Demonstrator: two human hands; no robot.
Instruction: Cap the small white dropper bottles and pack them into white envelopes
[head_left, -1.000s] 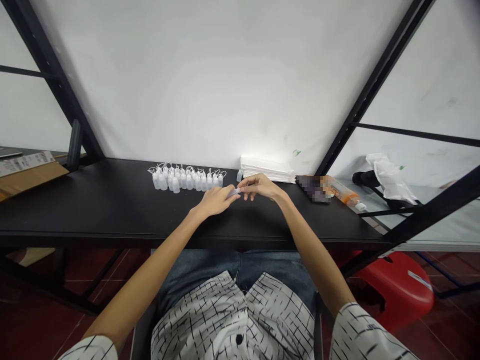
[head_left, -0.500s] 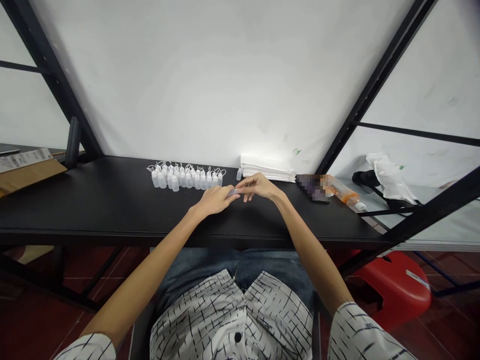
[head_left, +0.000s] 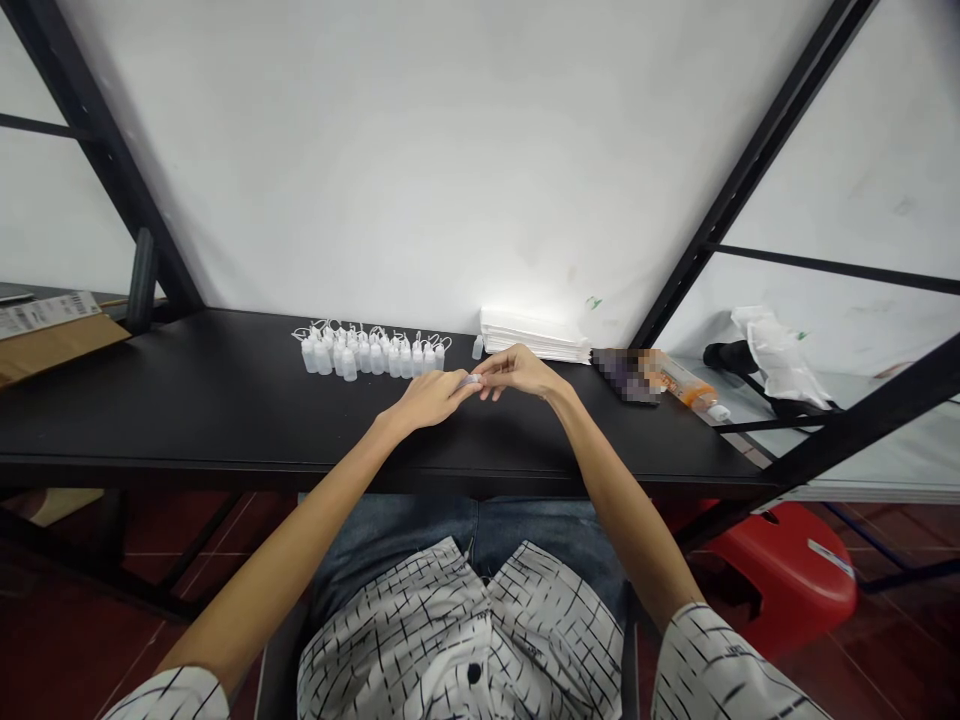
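Over the middle of the black table (head_left: 225, 400), my left hand (head_left: 433, 398) is closed around a small translucent plastic bottle (head_left: 469, 380). Most of the bottle is hidden by my fingers. My right hand (head_left: 521, 372) pinches at the bottle's right end, its fingertips meeting those of the left; any cap there is too small to make out. Behind my left hand stand several small dropper bottles (head_left: 349, 362) in a cluster, upright, with white looped caps. One lone small bottle (head_left: 478, 347) stands just beyond my right hand.
A stack of white sheets or bags (head_left: 532, 335) lies against the wall. To its right are a blurred dark item (head_left: 626, 378) and an orange-labelled bottle (head_left: 694, 392). A cardboard box (head_left: 60, 335) is at the far left; a red stool (head_left: 795, 570) stands below right.
My right fingertips have shifted slightly on the bottle's end, and a little more of the bottle's end shows. My left hand has stayed in nearly the same place.
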